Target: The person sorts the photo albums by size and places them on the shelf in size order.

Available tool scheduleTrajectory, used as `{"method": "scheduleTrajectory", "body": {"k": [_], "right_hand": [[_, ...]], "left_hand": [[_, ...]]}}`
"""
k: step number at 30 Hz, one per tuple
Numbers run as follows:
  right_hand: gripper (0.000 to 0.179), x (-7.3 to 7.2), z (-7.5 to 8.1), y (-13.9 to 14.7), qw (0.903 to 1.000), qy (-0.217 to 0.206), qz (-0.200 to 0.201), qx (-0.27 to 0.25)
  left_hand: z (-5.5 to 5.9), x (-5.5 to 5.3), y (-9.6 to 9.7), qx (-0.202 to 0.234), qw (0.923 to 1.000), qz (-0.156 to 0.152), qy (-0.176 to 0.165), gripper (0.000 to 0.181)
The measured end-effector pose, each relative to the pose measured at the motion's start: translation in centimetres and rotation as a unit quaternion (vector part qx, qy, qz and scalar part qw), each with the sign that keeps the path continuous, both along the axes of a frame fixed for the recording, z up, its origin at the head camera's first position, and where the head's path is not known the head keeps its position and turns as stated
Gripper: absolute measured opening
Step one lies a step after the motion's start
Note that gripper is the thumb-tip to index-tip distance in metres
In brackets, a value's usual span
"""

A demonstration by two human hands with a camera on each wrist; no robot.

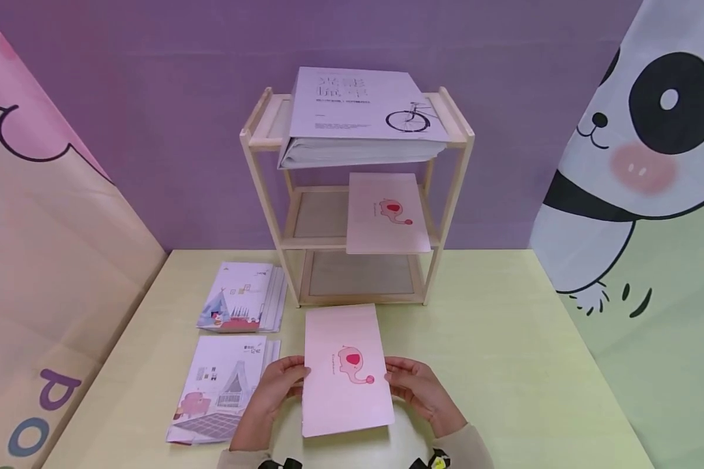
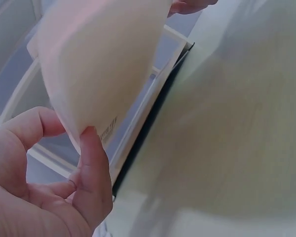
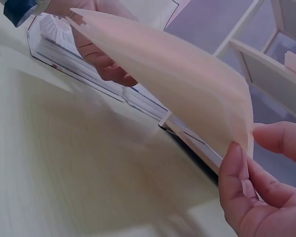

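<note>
A thin pink notebook with a printed elephant is held above the table, its cover facing up. My left hand pinches its left edge between thumb and fingers. At the opposite edge my right hand pinches it the same way. Both wrist views show the notebook's pale underside, and some small dark print appears near the left fingertips. Behind it stands a small wooden shelf. A matching pink notebook lies on its middle tier, sticking out past the front edge.
On the shelf's top tier lies a thick white book with a bicycle drawing, overhanging the front. Two stacks of illustrated books, a rear stack and a front stack, sit on the table to the left. Printed cloth walls enclose the table.
</note>
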State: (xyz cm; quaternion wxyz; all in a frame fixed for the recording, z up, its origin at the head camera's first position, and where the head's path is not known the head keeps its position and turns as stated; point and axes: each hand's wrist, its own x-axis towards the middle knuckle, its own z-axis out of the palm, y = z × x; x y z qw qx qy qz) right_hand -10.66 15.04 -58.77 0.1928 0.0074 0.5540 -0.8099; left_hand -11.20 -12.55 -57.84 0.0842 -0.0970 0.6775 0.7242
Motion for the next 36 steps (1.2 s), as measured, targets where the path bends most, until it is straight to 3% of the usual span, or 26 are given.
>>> {"method": "scheduleTrajectory", "body": {"k": [22,36], "right_hand": [[0.027,0.9,3.7,0.9,0.9992,0.028,0.028,-0.002],[0.025,1.8,6.4,1.2,0.9958,0.076,0.051,-0.006]], "left_hand": [[3.9,0.2,-0.4,-0.014,0.9988,-0.044,0.014,0.027],[6.9,1.2,-0.2,0.002,0.9987,-0.04,0.032,0.019]]}}
